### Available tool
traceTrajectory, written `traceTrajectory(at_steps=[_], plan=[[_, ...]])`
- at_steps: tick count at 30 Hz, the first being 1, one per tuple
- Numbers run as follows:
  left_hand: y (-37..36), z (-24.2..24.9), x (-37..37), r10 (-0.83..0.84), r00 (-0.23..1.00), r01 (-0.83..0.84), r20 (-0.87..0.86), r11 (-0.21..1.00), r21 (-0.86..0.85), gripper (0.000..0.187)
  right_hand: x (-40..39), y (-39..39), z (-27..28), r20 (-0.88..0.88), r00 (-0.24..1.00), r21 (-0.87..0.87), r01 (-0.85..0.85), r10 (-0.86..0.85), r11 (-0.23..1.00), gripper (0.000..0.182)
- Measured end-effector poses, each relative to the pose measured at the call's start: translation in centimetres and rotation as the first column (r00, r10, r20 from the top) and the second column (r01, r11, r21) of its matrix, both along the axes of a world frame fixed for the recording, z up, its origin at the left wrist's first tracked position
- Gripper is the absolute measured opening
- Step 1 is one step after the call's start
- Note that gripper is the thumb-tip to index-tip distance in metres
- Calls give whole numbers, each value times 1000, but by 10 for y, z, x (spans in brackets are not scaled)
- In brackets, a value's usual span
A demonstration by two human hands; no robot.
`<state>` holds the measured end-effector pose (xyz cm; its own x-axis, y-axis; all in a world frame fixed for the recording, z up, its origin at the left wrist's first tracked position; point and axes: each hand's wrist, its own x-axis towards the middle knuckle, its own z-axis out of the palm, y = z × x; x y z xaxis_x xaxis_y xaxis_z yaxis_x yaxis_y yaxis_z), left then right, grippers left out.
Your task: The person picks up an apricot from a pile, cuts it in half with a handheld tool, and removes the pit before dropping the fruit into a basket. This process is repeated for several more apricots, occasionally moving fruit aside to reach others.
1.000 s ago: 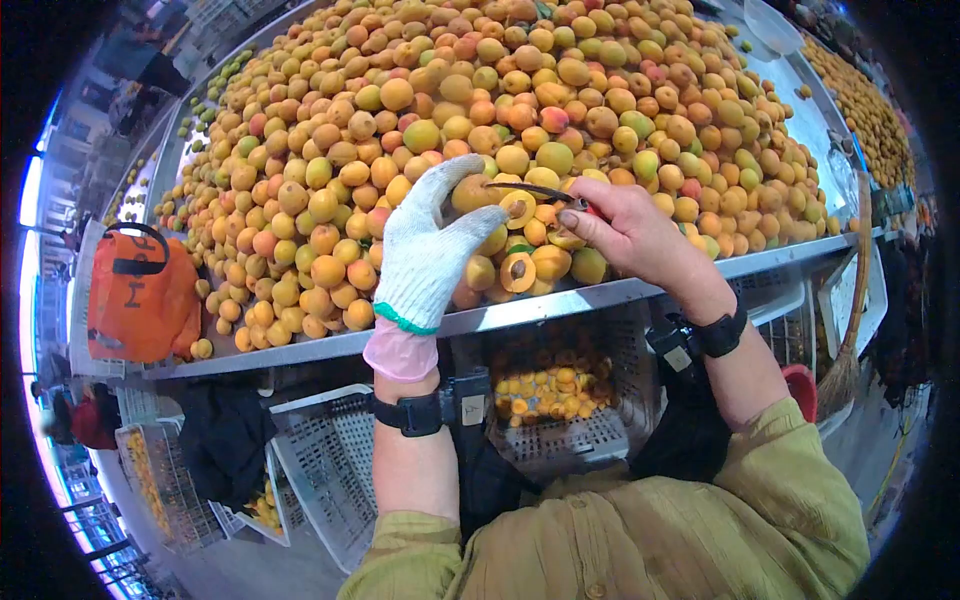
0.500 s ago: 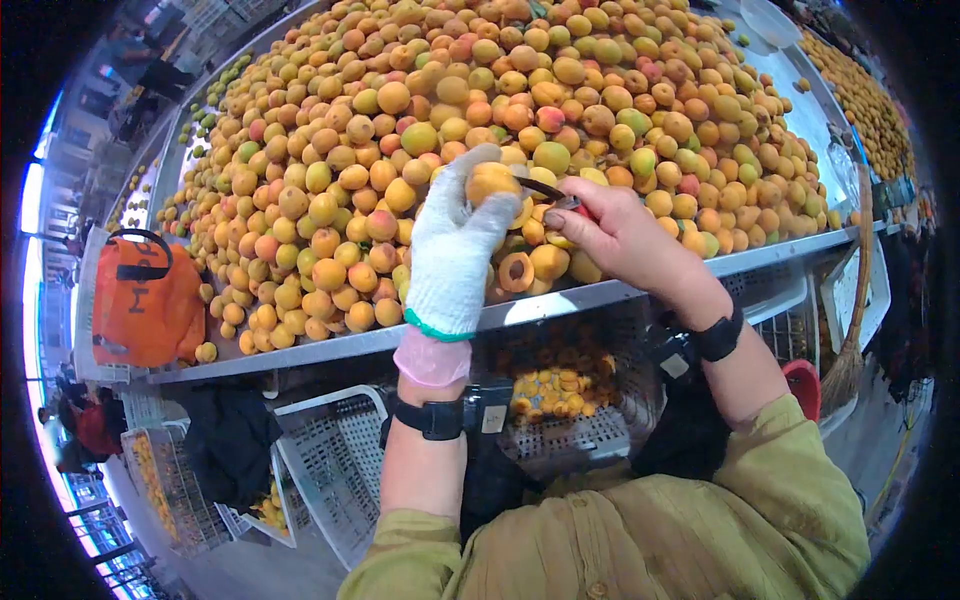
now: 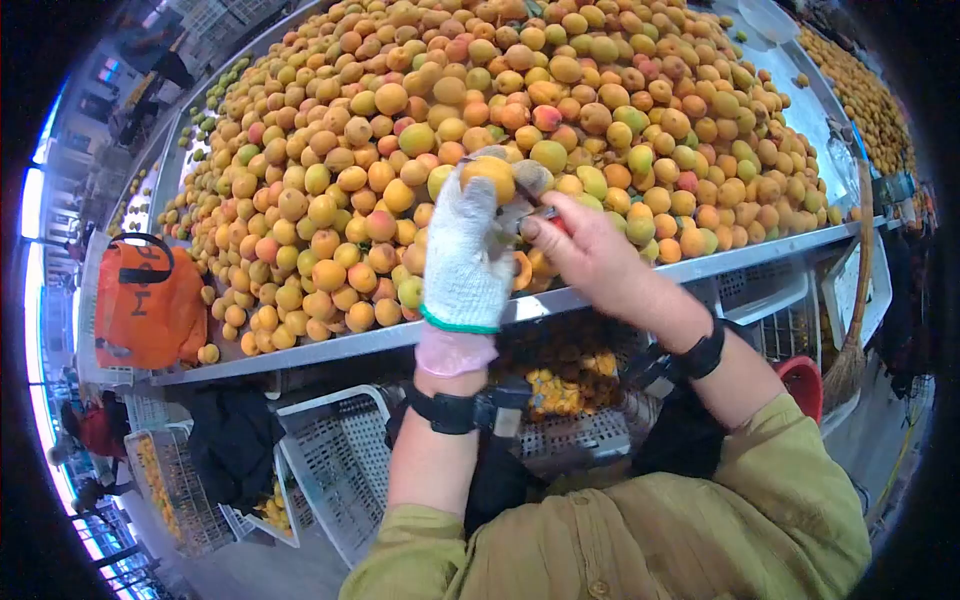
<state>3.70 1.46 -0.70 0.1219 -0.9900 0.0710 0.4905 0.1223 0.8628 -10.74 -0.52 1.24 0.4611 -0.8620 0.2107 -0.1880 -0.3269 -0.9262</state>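
Note:
My left hand [image 3: 465, 250], in a white knit glove with a green hem, is closed around a yellow-orange apricot [image 3: 488, 178] just over the front of the heap. Close at its right, my bare right hand [image 3: 595, 250] grips a small knife [image 3: 553, 218] by its red handle. The knife's blade is smeared by motion and points toward the gloved fingers. Behind and beside both hands spreads the big pile of apricots [image 3: 340, 190], mostly orange with some green ones. A cut apricot half [image 3: 521, 270] shows partly behind the glove.
The metal table edge [image 3: 270, 348] runs below my forearms. Under it, a crate holds cut apricots [image 3: 575, 385], beside a white plastic crate [image 3: 345, 450]. An orange bag [image 3: 150, 300] stands at left. A straw broom [image 3: 848, 370] and a red container [image 3: 800, 385] are at right.
My left hand has turned and shifted slightly right with the apricot. My right hand has come a little left and lower, bringing the knife closer against the glove.

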Motion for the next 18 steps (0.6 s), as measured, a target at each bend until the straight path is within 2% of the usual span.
traceTrajectory(at_steps=[1, 3, 4, 5, 7, 9, 10, 11, 12, 13, 14, 15, 16, 17, 18], plan=[[-6, -7, -9, -23, 881, 58, -473, 997, 59, 46, 6, 4, -6, 20, 1000, 98, 14, -16, 995, 24], [-6, -10, -11, -41, 781, 89, -623, 995, 46, 44, 8, 1, -17, -48, 998, 42, 44, -42, 998, 26], [-3, -8, -12, -43, 780, 92, -625, 995, 46, 44, 6, -2, -18, -51, 998, 42, 48, -46, 998, 26], [1, -4, -9, 22, 972, -12, -235, 999, 44, 42, 4, -5, -18, -73, 997, 63, 35, -30, 997, 27], [-9, 1, 7, 23, 1000, -23, -1, 991, 130, 39, -4, -12, -12, -93, 996, 81, 20, -12, 997, 28], [-10, 10, 11, 29, 981, -50, 194, 994, 102, 28, -17, -17, 1, -272, 957, 153, -64, 105, 986, 29], [-8, 12, 9, 26, 980, -47, 196, 993, 105, 28, -18, -17, 0, -293, 949, 143, -77, 116, 987, 29], [-5, 12, 4, 38, 996, -46, 82, 994, 99, 29, -16, -14, -5, -293, 949, 148, -73, 114, 986, 29], [-4, 12, -1, 50, 998, -47, -35, 995, 90, 30, -11, -9, -11, -213, 975, 96, -41, 61, 995, 28], [-5, 7, -4, 48, 998, -45, -36, 995, 88, 30, -6, -5, -14, -130, 991, 42, -5, 10, 999, 28], [-6, -4, -6, 36, 959, -11, -281, 996, 91, 31, -3, -1, -14, -141, 990, 75, 13, -3, 997, 28], [-6, -7, -7, 25, 861, 22, -508, 996, 87, 33, -3, -1, -14, -141, 990, 74, 15, -4, 997, 28], [-7, -9, -6, -12, 818, 80, -574, 992, 94, 34, -2, -1, -14, -204, 979, 59, 25, -12, 998, 28], [-6, -10, -4, -11, 818, 80, -575, 992, 95, 34, -3, -1, -13, -267, 964, 45, 34, -20, 998, 27], [-4, -5, -3, -16, 920, 52, -392, 995, 79, 34, -6, -4, -7, -313, 950, 78, 41, -14, 996, 28]])
